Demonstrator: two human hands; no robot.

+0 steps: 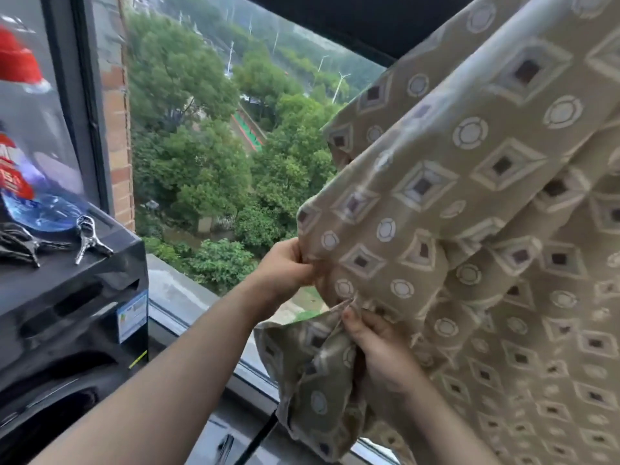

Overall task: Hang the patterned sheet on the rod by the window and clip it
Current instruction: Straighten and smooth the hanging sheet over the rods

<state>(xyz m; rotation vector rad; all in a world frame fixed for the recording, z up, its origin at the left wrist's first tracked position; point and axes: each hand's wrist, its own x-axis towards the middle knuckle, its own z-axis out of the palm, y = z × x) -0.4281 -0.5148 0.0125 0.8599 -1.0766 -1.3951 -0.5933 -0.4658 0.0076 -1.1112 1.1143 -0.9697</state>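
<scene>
Both my hands are pinching the edge of the beige diamond-and-circle patterned cotton sheet, left hand at 9 o'clock, right hand at 6, spreading it flat where it drapes by the window.

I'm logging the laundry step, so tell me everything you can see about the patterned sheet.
The sheet is tan woven-looking fabric printed with pale diamonds with dark centres and ringed circles. It hangs in loose folds from above the frame, at the right, in front of the open window; no rod shows. The left hand pinches its left edge, and the right hand grips a bunched lower corner. No clip is on it.
</scene>
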